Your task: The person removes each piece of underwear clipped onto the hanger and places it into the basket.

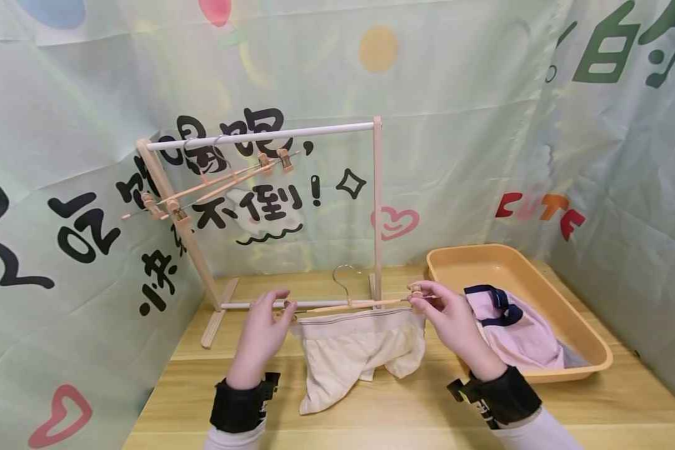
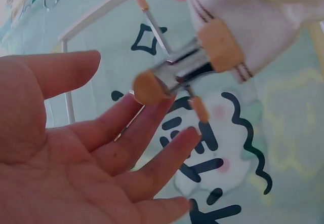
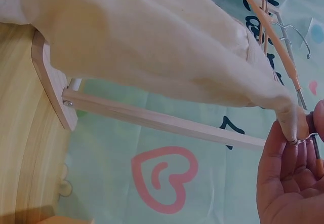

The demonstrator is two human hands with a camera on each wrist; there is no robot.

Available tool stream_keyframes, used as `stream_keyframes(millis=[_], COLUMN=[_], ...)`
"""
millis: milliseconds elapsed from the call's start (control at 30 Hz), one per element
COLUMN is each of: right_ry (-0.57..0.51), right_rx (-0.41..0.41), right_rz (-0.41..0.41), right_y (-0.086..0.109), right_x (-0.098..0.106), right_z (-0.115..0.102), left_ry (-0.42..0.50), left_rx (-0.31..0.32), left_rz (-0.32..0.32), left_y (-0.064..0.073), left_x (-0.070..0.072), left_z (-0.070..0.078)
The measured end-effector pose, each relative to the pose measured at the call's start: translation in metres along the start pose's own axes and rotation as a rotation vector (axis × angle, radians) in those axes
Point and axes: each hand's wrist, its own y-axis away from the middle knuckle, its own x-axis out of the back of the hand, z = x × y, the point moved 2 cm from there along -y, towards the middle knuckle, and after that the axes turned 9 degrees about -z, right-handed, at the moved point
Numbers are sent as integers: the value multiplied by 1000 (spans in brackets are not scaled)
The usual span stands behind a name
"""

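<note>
Cream shorts (image 1: pixel 360 347) hang by their waistband from a clip hanger (image 1: pixel 326 308) with a metal hook, in front of the rack. At the hanger's left end is my left hand (image 1: pixel 263 331), its thumb standing away from the clip (image 2: pixel 220 46) and its fingertips right at the clip's tail in the left wrist view. That clip bites the waistband corner. My right hand (image 1: pixel 447 315) pinches the clip at the other end between thumb and fingers. In the right wrist view, the shorts' corner (image 3: pixel 287 120) runs into this right hand (image 3: pixel 286 183).
Behind the shorts stands a wooden rack (image 1: pixel 377 200) with a white top rail (image 1: pixel 270 135). Two bare clip hangers (image 1: pixel 225 184) hang at its left. An orange tray (image 1: pixel 602 350) on the right holds pink clothing (image 1: pixel 517 337) with dark trim. Printed cloth walls surround the wooden table (image 1: pixel 405 419).
</note>
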Motion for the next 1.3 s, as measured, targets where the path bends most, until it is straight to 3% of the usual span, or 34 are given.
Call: stream_keyframes(millis=[200,267,367,567,733,1067,1300], right_ry=[5,7,9,-2,1,55,78], right_rx=[-10,-8,-3,11,24,45,67], right_rz=[-9,-13,-21,-40,-39,-45,-45], right_y=[-1,0,0,1,1,2,4], right_x=[-5,-6,-7,-9,-12,-16,-19], right_z=[20,23,23,21,21,18,16], left_ry=[-15,4,34,69,52,60,44], left_rx=[-178,-227,-262,-260,-223,-232,-239], left_rz=[137,139,84,-84,-170,-211,-184], left_y=[3,3,3,2,0,-2,-4], left_x=[-5,-8,-16,-36,-50,-66,-72], left_z=[16,21,26,26,23,21,19])
